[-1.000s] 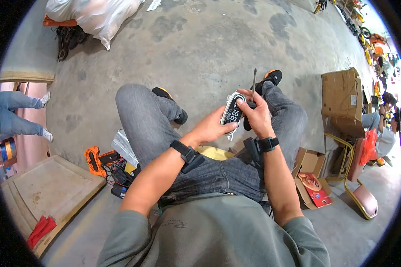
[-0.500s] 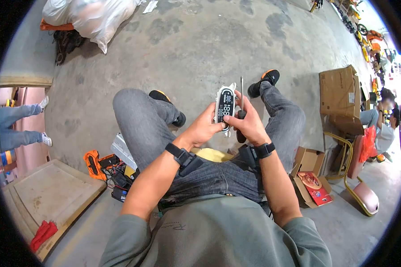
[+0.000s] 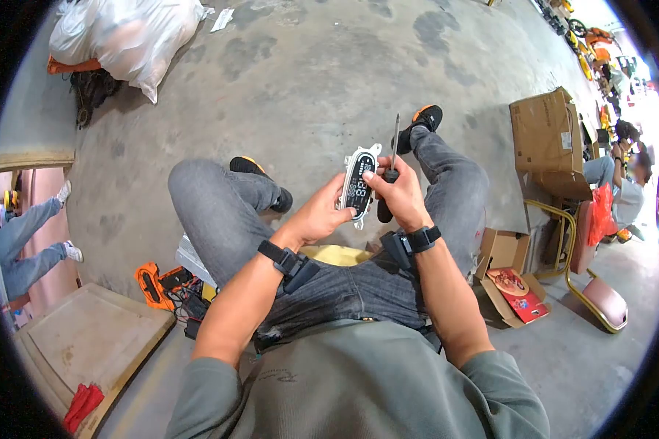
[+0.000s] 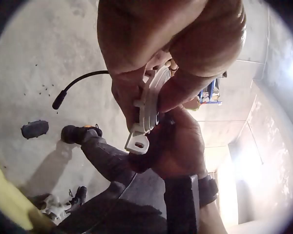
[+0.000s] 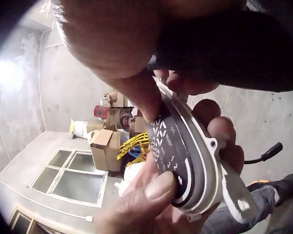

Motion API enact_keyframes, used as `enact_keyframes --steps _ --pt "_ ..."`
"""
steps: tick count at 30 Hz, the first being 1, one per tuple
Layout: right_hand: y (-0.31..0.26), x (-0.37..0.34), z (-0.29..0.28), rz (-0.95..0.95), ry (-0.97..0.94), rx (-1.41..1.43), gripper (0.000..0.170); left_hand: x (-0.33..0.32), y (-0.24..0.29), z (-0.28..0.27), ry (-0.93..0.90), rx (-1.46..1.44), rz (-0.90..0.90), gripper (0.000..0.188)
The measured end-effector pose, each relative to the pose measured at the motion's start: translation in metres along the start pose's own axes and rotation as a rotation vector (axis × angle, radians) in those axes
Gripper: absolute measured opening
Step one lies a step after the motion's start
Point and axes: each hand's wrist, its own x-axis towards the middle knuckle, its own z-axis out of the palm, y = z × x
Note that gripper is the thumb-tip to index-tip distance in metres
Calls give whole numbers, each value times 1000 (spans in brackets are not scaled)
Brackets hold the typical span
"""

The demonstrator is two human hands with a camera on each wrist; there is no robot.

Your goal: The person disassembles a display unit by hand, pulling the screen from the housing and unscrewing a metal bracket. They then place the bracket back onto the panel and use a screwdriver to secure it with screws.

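An oval display panel with a black face and a white rim is held between both hands above the lap. My left hand grips its lower left side, thumb on the face. My right hand pinches the right side, thumb on the face, and also holds a screwdriver with its shaft pointing away. In the right wrist view the panel face shows printed marks, and a white tab sticks out at its end. A black cable with a plug hangs from behind the panel in the left wrist view.
Orange and black tools lie on the floor at the left, by a wooden board with a red cloth. Cardboard boxes and a gold-framed chair stand right. White bags lie upper left; people are at both sides.
Both hands have moved left in the head view with the panel and screwdriver. The panel first turned more upright, then tilted again; the right thumb shifted down its face and back up.
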Motion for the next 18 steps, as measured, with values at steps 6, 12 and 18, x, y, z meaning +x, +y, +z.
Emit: enact_keyframes --steps 6,12,18 --pt "8 3 0 14 58 3 27 0 -2 2 -6 7 -2 68" --pt "15 5 2 37 91 81 21 -1 0 5 7 30 -5 69" --pt "18 10 1 -72 66 -4 43 0 -4 7 55 -83 -85 65"
